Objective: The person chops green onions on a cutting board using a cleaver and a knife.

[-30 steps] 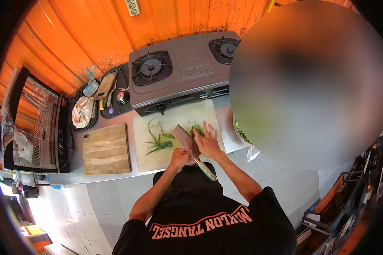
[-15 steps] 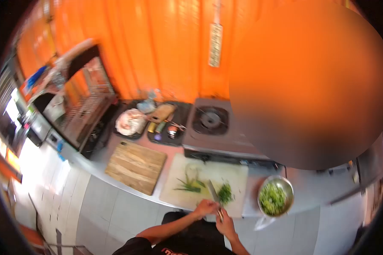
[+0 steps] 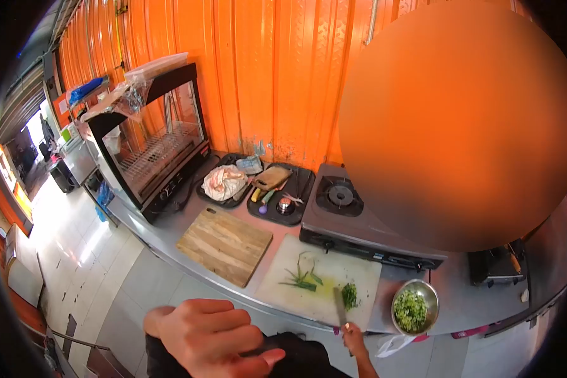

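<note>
My left hand (image 3: 211,337) is raised close to the camera, away from the board, its fingers curled into a loose fist with nothing visible in them. Gripped by its handle in my right hand (image 3: 354,337), a knife (image 3: 340,305) rests its blade over the white cutting board (image 3: 283,286). Beside the blade, to its right, lies a small pile of finely chopped greens (image 3: 349,296). Long green stalks (image 3: 303,280) are on the left part of the same board. A metal bowl (image 3: 432,302) of chopped pale greens (image 3: 409,310) stands to the right.
A wooden cutting board (image 3: 223,242) lies to the left. Behind are black trays (image 3: 283,217) with utensils and a bundled plastic bag (image 3: 225,183). A gas stove (image 3: 327,217) backs the white board; a glass display warmer (image 3: 151,151) stands far left. A blurred disc covers the upper right.
My left hand has left the knife area and come up toward the camera. My right hand still holds the knife at the chopped greens. The view has shifted and sharpened.
</note>
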A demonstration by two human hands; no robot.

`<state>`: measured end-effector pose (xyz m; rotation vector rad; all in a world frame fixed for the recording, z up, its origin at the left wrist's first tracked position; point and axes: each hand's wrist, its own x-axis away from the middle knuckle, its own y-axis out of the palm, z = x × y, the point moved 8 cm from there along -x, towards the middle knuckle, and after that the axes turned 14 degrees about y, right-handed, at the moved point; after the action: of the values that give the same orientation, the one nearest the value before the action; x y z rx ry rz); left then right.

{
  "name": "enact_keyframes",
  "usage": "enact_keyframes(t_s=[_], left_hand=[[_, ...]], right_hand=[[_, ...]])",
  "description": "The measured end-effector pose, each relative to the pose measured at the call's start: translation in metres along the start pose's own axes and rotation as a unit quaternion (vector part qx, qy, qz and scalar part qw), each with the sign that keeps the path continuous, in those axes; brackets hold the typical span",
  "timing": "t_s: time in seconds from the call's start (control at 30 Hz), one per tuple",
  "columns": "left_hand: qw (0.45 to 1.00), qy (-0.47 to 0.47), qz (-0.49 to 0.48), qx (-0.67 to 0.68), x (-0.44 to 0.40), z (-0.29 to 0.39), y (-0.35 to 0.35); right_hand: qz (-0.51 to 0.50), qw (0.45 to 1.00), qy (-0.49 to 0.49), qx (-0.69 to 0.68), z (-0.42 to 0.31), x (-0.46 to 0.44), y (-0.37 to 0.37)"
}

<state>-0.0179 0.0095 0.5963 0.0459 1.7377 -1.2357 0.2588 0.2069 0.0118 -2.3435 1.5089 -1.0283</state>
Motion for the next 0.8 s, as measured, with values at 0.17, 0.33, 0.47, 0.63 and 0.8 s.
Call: enact_keyframes(t_s=[0.17,0.33,0.47,0.63,0.8], left_hand=[[0.994,0.045,0.082,-0.047,-0.026,0.058,-0.046],[0.986,-0.151,0.033,-0.057,-0.005,0.085,-0.070],[0.987,-0.070,-0.084,-0.117,0.041,0.093,-0.088],[0.948,-0.297,-0.115,-0.026,0.128,0.003,-0.010],[0.862,-0.342,-0.337,0.162,0.294,0.025,0.126]], right_hand=[[0.091,0.993,-0.058,-0.053,-0.015,0.032,-0.013],[0.188,0.974,-0.123,-0.022,-0.052,0.091,0.009],[0.167,0.980,-0.099,0.037,-0.053,0.118,0.028],[0.205,0.978,-0.026,0.015,-0.053,0.136,0.023],[0.192,0.981,-0.034,0.006,-0.069,0.132,0.027]])
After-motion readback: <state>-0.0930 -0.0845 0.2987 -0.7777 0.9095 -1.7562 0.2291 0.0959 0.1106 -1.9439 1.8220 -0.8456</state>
